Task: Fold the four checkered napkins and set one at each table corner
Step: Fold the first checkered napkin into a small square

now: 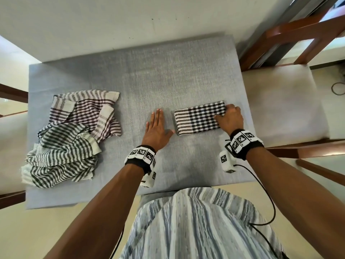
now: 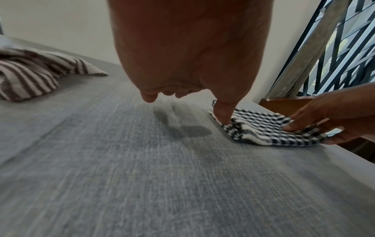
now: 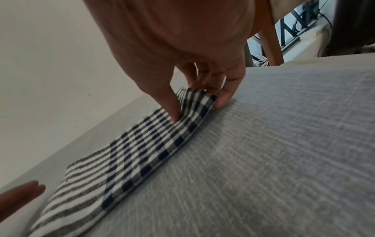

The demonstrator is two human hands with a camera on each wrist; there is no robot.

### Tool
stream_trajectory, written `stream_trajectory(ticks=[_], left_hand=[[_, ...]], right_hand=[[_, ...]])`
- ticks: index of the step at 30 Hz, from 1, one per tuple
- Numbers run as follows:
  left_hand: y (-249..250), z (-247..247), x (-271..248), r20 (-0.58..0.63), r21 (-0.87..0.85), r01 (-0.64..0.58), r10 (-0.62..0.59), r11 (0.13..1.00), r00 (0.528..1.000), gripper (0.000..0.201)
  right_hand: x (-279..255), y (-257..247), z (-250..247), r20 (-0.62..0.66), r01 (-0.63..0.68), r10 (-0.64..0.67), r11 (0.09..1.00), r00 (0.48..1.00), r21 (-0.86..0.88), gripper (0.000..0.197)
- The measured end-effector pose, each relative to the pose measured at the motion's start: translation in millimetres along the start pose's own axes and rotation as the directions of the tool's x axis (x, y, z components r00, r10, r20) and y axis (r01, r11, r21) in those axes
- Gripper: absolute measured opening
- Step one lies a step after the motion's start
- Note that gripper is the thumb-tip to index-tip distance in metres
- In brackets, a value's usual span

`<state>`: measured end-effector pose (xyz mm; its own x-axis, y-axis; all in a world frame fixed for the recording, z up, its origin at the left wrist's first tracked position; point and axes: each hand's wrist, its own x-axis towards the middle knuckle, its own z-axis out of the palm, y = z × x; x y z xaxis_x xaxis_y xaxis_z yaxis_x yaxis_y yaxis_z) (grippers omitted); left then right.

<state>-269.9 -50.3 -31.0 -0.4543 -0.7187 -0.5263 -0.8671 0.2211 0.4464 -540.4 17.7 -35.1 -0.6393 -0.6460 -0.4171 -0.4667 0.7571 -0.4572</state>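
Note:
A folded black-and-white checkered napkin (image 1: 199, 119) lies flat on the grey table cloth (image 1: 168, 75), right of the middle. My right hand (image 1: 226, 116) pinches its right end, thumb on top and fingers (image 3: 222, 97) curled under the lifted edge of the napkin (image 3: 142, 152). My left hand (image 1: 157, 126) lies just left of it with fingers straight. Its thumb (image 2: 223, 115) touches the near left corner of the napkin (image 2: 263, 133). A crumpled heap of unfolded napkins sits at the table's left: a maroon-striped one (image 1: 87, 111) behind a dark-striped one (image 1: 61, 156).
A cushioned wooden chair (image 1: 280, 101) stands against the table's right edge, and another chair (image 1: 11, 146) is at the left. A pale wall runs behind the table. A black cable (image 1: 268, 199) hangs from my right wrist.

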Motion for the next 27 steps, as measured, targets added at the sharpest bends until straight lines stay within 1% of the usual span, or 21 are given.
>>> stream_trajectory(ticks=[2,4,6,9,10,12,14,16,18,20,21,23,25,27], left_hand=[[0,-1,-2,-0.007,-0.02,0.009,-0.009,1.0,1.0,0.088],[2,-2,-5,-0.012,-0.038,0.016,-0.016,0.999,1.0,0.088],[5,-3,-6,-0.007,-0.055,0.005,-0.005,0.998,1.0,0.088],[5,-4,-5,-0.034,-0.062,-0.048,0.046,0.997,0.998,0.086],[6,-5,-5,-0.054,-0.048,-0.077,0.075,0.996,0.996,0.084],[10,-5,-6,-0.085,0.025,-0.153,0.154,0.988,0.984,0.078],[18,-2,-8,-0.077,0.122,-0.25,0.261,0.96,0.962,0.072],[29,6,-10,-0.033,0.21,-0.356,0.37,0.911,0.928,0.066],[39,17,-10,0.048,0.271,-0.413,0.417,0.869,0.908,0.064],[47,24,-6,0.087,0.272,-0.427,0.42,0.862,0.903,0.063],[50,25,-5,0.076,0.24,-0.423,0.417,0.874,0.906,0.063],[54,22,-2,-0.005,0.137,-0.415,0.42,0.899,0.908,0.062],[57,14,0,-0.107,0.046,-0.43,0.433,0.901,0.895,0.06],[56,4,2,-0.185,0.001,-0.455,0.447,0.891,0.875,0.059]], right_hand=[[2,-2,-4,0.028,-0.048,0.047,0.997,0.999,0.067,0.051],[5,-2,-7,0.041,-0.062,0.057,0.988,0.998,0.139,0.044],[5,-5,-12,0.065,-0.094,0.08,0.963,0.995,0.252,0.04],[1,-14,-24,0.111,-0.116,0.073,0.885,0.991,0.45,0.044],[2,-16,-28,0.128,-0.123,0.066,0.851,0.989,0.51,0.04],[0,-21,-34,0.176,-0.144,0.049,0.805,0.983,0.576,0.028],[-1,-25,-36,0.2,-0.143,0.031,0.806,0.979,0.575,0.024],[-4,-28,-37,0.198,-0.107,-0.006,0.826,0.98,0.554,0.023],[-10,-29,-36,0.195,-0.076,-0.037,0.838,0.98,0.54,0.02],[-18,-33,-38,0.186,-0.052,-0.057,0.844,0.981,0.534,0.016],[-22,-36,-42,0.182,-0.036,-0.074,0.842,0.981,0.538,0.014],[-27,-43,-51,0.166,0.015,-0.128,0.832,0.978,0.554,0.013],[-28,-51,-65,0.145,0.075,-0.188,0.823,0.971,0.563,0.011],[-29,-63,-81,0.104,0.15,-0.246,0.821,0.964,0.551,0.01]])
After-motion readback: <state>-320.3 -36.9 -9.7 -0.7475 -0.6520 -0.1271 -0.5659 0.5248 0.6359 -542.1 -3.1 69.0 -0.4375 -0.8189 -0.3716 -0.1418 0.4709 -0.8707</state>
